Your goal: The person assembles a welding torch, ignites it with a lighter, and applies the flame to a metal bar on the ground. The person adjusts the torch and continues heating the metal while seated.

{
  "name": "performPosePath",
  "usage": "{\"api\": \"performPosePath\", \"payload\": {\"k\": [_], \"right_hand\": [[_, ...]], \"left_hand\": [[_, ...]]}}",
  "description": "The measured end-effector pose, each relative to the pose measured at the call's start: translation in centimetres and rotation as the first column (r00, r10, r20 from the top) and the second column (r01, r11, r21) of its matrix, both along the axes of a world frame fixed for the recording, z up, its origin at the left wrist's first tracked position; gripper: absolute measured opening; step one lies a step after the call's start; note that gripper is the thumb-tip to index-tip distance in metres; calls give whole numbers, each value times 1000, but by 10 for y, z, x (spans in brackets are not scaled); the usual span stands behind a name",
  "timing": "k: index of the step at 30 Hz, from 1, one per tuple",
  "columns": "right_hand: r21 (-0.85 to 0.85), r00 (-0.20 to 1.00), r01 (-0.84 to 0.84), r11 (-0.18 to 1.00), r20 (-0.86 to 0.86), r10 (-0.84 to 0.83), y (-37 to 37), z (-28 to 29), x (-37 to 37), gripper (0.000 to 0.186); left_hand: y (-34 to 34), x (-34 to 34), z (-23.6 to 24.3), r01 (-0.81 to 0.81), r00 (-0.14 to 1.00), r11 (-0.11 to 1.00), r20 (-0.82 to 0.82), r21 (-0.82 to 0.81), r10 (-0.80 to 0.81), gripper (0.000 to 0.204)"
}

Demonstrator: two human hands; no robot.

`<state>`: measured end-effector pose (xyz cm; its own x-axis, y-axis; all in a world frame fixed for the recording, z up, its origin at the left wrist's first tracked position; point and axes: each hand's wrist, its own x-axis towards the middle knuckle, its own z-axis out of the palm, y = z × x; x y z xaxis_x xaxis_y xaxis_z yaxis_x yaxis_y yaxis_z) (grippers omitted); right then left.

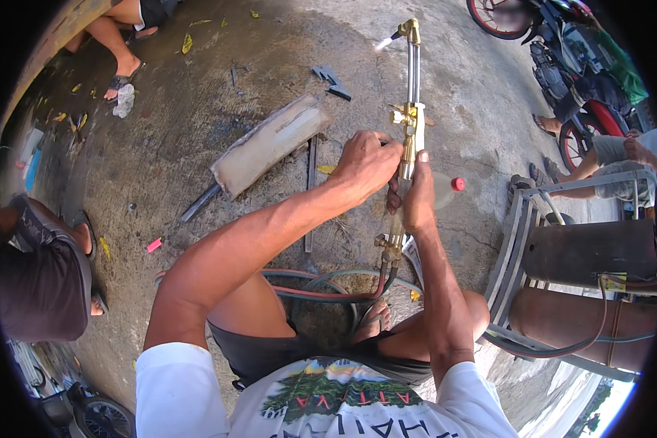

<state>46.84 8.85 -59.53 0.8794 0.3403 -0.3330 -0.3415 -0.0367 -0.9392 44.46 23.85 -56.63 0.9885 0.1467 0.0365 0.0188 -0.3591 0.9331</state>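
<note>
A brass and steel cutting torch [414, 87] points away from me, with a short pale flame at its angled head. My right hand [417, 193] is wrapped around the torch's handle. My left hand [365, 164] is closed at the torch's left side, just below the upper brass valve; what its fingertips grip is hidden. Red and teal hoses [328, 292] run from the handle's lower end around my legs. Left of the torch lies a dirty, pale metal box [270, 146] with a dark pipe at one end.
Metal offcuts [328, 80], a red cap [458, 184] and a pink object [154, 244] lie on concrete. Gas cylinders [584, 255] in a metal cart stand right, near a motorbike [577, 80]. Other people's legs [113, 51] show at upper left, left and right.
</note>
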Motion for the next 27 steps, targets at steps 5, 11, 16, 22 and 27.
{"api": "performPosePath", "payload": {"k": [5,11,16,22,27], "right_hand": [[11,994,-108,994,-6,108,14,1,9,68],[19,983,-180,984,43,179,25,9,8,75],[-56,979,-197,979,43,200,34,15,5,77],[10,976,-199,980,-83,199,34,10,-4,76],[10,986,-108,994,-127,108,33,-20,-8,74]], "left_hand": [[9,6,21,-204,961,771,-272,-603,42,21],[15,2,2,-117,985,657,-173,-745,-20,27],[23,5,-8,-130,991,652,-121,-747,60,28],[23,3,-10,-235,971,676,-204,-698,126,27],[20,2,-27,-264,959,707,-255,-656,121,27]]}}
